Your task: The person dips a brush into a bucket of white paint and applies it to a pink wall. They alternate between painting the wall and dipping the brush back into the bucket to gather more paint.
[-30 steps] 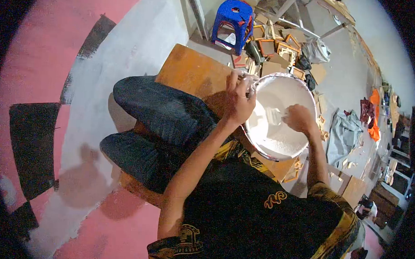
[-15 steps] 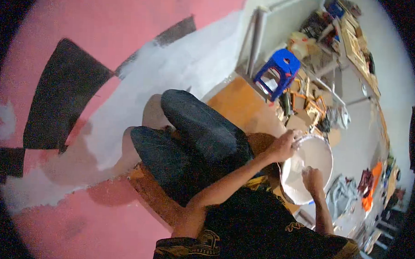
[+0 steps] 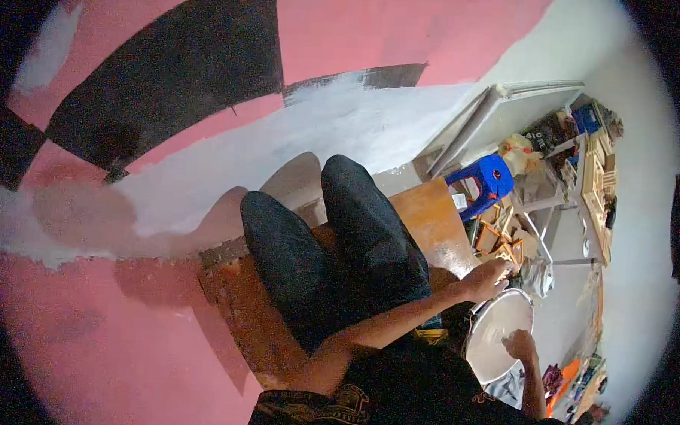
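While left hand (image 3: 489, 279) grips basin (image 3: 493, 341) rim, right hand's (image 3: 518, 344) grasp is unclear.

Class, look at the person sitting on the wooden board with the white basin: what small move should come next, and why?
Probably lift the right hand out of the white basin, bringing up some of the white stuff. That hand is inside the basin, the left hand grips its rim as if steadying it, and the wall ahead is part white, part pink and black. What the right hand holds cannot be made out.
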### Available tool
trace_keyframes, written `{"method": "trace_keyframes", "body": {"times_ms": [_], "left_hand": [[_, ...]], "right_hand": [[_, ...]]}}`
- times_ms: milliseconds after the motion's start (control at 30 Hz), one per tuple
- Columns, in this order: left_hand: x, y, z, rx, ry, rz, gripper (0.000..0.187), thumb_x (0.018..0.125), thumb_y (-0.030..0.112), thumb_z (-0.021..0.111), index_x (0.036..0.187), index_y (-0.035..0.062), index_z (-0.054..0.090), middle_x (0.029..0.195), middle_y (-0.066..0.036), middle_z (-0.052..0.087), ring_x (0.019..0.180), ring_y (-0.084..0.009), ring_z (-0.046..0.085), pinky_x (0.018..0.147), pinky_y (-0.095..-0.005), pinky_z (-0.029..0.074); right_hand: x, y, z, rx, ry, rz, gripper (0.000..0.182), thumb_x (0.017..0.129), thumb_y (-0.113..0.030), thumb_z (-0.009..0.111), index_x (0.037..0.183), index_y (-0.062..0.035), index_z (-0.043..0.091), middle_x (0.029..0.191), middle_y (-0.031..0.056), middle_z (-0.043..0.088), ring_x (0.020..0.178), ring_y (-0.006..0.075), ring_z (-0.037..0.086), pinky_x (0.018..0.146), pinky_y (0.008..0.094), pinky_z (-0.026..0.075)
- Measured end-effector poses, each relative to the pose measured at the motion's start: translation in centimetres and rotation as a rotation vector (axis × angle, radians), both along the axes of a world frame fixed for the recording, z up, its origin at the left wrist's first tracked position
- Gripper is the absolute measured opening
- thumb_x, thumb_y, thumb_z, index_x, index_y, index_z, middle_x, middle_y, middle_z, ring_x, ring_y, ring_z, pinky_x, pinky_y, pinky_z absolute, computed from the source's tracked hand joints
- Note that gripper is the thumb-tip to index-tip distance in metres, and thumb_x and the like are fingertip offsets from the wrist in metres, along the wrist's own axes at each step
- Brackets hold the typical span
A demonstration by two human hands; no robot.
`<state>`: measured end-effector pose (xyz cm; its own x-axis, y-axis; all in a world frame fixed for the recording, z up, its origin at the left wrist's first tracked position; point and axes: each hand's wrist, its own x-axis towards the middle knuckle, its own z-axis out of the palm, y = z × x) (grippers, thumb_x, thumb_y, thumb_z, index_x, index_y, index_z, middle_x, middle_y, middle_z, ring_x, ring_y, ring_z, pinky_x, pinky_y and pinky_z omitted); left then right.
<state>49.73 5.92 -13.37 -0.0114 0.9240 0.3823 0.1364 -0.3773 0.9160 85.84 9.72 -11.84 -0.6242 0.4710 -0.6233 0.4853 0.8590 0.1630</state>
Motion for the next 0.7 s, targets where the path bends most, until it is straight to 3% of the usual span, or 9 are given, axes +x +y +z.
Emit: {"method": "trace_keyframes", "body": {"times_ms": [67, 200, 300, 333, 433, 500, 533, 567, 700], "left_hand": [[-1.4, -0.7, 1.3, -0.016, -0.04, 0.019, 0.036, 0.082, 0.009, 0.056, 0.115, 0.0013, 0.046, 0.11, -0.022, 0.053, 0.105, -0.0372, 0.052, 0.092, -0.0432, 0.04], [-3.9, -0.4, 1.9, 0.051, -0.224, 0.144, 0.036, 0.08, 0.009, 0.059, 0.114, 0.0021, 0.047, 0.107, -0.019, 0.053, 0.095, -0.0323, 0.055, 0.084, -0.0411, 0.044], [-5.8, -0.2, 3.0, 0.132, -0.305, 0.263, 0.029, 0.081, 0.013, 0.06, 0.108, 0.0035, 0.051, 0.097, -0.011, 0.057, 0.078, -0.0222, 0.058, 0.07, -0.0335, 0.047], [-6.9, -0.5, 4.1, 0.117, -0.349, 0.267, 0.028, 0.082, 0.014, 0.06, 0.106, 0.0038, 0.052, 0.095, -0.01, 0.058, 0.076, -0.0206, 0.057, 0.068, -0.0318, 0.047], [-8.8, -1.1, 6.0, 0.071, -0.4, 0.314, 0.023, 0.084, 0.017, 0.058, 0.102, 0.0039, 0.055, 0.089, -0.009, 0.058, 0.072, -0.018, 0.057, 0.061, -0.0294, 0.046], [-10.8, -2.0, 7.2, -0.019, -0.444, 0.301, 0.023, 0.085, 0.02, 0.058, 0.1, 0.0026, 0.055, 0.093, -0.013, 0.056, 0.075, -0.0231, 0.058, 0.062, -0.0322, 0.047], [-11.6, -2.2, 7.1, 0.037, -0.47, 0.358, 0.025, 0.087, 0.023, 0.058, 0.102, 0.0033, 0.055, 0.094, -0.011, 0.056, 0.073, -0.0192, 0.057, 0.06, -0.0299, 0.046], [-11.9, -1.9, 6.2, 0.081, -0.636, 0.36, 0.024, 0.088, 0.024, 0.056, 0.102, 0.0045, 0.056, 0.093, -0.008, 0.058, 0.073, -0.0158, 0.057, 0.059, -0.0278, 0.046], [-18.2, -4.2, 6.6, -0.008, -0.644, 0.529, 0.019, 0.087, 0.021, 0.058, 0.1, 0.0069, 0.057, 0.088, -0.004, 0.059, 0.072, -0.0105, 0.056, 0.058, -0.026, 0.045]], "right_hand": [[-3.5, 0.3, 3.3, -0.276, -0.255, 0.014, 0.044, 0.083, -0.042, 0.052, 0.067, -0.0034, 0.065, 0.073, 0.0174, 0.064, 0.072, 0.0366, 0.061, 0.07, 0.0459, 0.049], [-1.9, -2.0, 4.2, 0.172, 0.086, -0.297, 0.042, 0.081, -0.042, 0.053, 0.063, -0.0053, 0.063, 0.067, 0.0133, 0.064, 0.06, 0.0335, 0.062, 0.058, 0.0423, 0.05], [-5.4, -2.7, 9.3, -0.17, -0.078, -0.503, 0.039, 0.082, -0.036, 0.053, 0.06, -0.0058, 0.062, 0.063, 0.0122, 0.063, 0.054, 0.0305, 0.061, 0.052, 0.0402, 0.049], [0.2, -1.2, 7.2, -0.165, 0.069, -0.058, 0.024, 0.081, -0.025, 0.053, 0.069, -0.0073, 0.064, 0.068, 0.0111, 0.065, 0.052, 0.0265, 0.06, 0.049, 0.0397, 0.047], [2.8, -0.9, 8.9, 0.111, 0.096, -0.134, 0.012, 0.078, -0.014, 0.052, 0.082, -0.0099, 0.063, 0.076, 0.0095, 0.067, 0.054, 0.0276, 0.059, 0.052, 0.0382, 0.048], [3.4, -0.3, 12.1, 0.08, 0.254, -1.032, 0.029, 0.086, -0.023, 0.053, 0.105, -0.0031, 0.06, 0.064, 0.0042, 0.059, 0.049, 0.0154, 0.052, 0.05, 0.0278, 0.044], [3.5, 0.3, 13.4, 0.189, 0.326, -1.213, 0.029, 0.086, -0.023, 0.052, 0.107, -0.0033, 0.059, 0.065, 0.0036, 0.059, 0.049, 0.0146, 0.05, 0.05, 0.0272, 0.043], [3.2, 1.3, 14.7, 0.268, 0.368, -1.226, 0.029, 0.087, -0.022, 0.051, 0.108, -0.0035, 0.058, 0.067, 0.003, 0.059, 0.05, 0.0137, 0.049, 0.05, 0.0266, 0.042], [-3.1, 6.1, 18.3, 0.342, 0.558, -1.024, 0.031, 0.089, -0.02, 0.049, 0.116, -0.0043, 0.054, 0.073, 0.0008, 0.057, 0.052, 0.0103, 0.044, 0.049, 0.0242, 0.038]]}}
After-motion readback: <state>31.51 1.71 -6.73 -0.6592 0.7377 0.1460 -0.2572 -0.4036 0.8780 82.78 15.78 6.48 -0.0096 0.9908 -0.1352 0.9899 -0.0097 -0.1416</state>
